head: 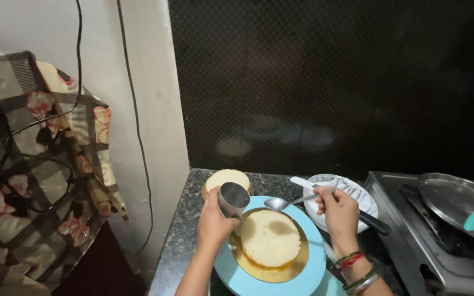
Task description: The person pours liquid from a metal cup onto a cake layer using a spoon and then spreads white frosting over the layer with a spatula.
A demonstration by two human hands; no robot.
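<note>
My left hand (213, 220) grips a small steel cup (232, 199), tilted over the edge of a round pale sponge cake layer (270, 237). The layer rests on a gold cake board (297, 263) atop a light blue turntable (308, 279). My right hand (338, 211) holds a steel spoon (278, 204) by its handle, with the bowl hovering just above the cake's far edge, close to the cup. A second cake layer (227, 178) lies on the counter behind the cup.
A white plate (352, 192) with a dark-handled knife (373, 222) sits behind my right hand. A steel stove (412, 241) with a round metal lid (456, 205) stands at right. Floral cloth (34, 164) hangs at left, beside the dark granite counter (185, 235).
</note>
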